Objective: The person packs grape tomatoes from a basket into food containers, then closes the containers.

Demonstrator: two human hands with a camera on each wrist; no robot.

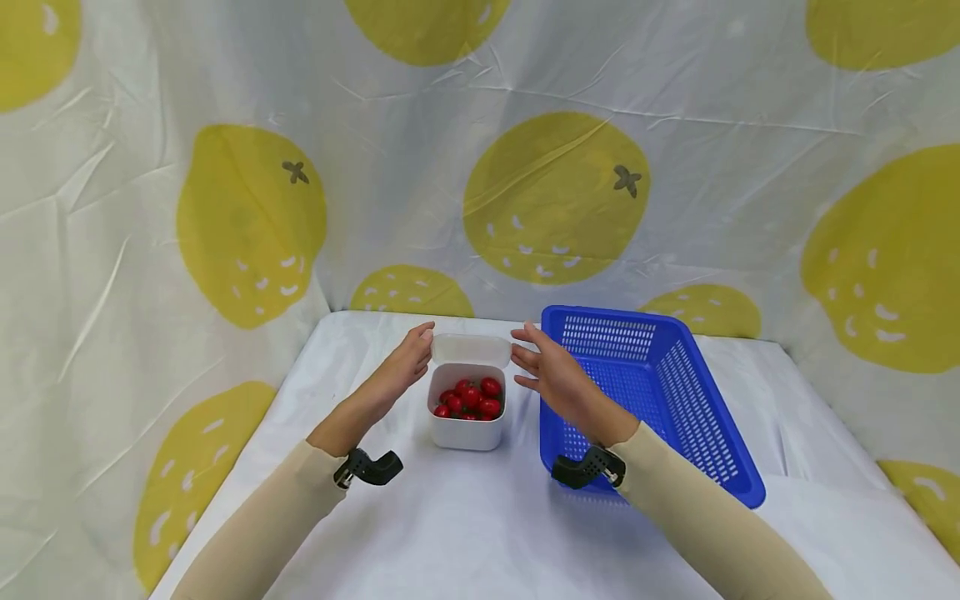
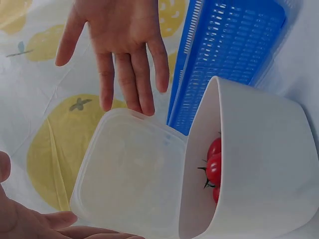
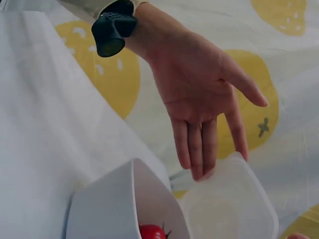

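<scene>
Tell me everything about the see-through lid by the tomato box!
The lid is a rounded square of cloudy, see-through plastic with a raised rim. It is off the white box of red tomatoes and sits tilted behind it, resting against the box's back rim. The left hand and right hand flank it with straight fingers; the fingertips reach its edges. Whether they press on it is hard to tell.

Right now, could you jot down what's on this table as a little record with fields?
Box: white tub, open, on the white cloth
Contents: red cherry tomatoes
Lid: clear lid, behind the tub
Left hand: open, fingertips at the lid's left edge
Right hand: open, fingers at the lid's right edge
Beside: blue basket, right of the tub
</scene>
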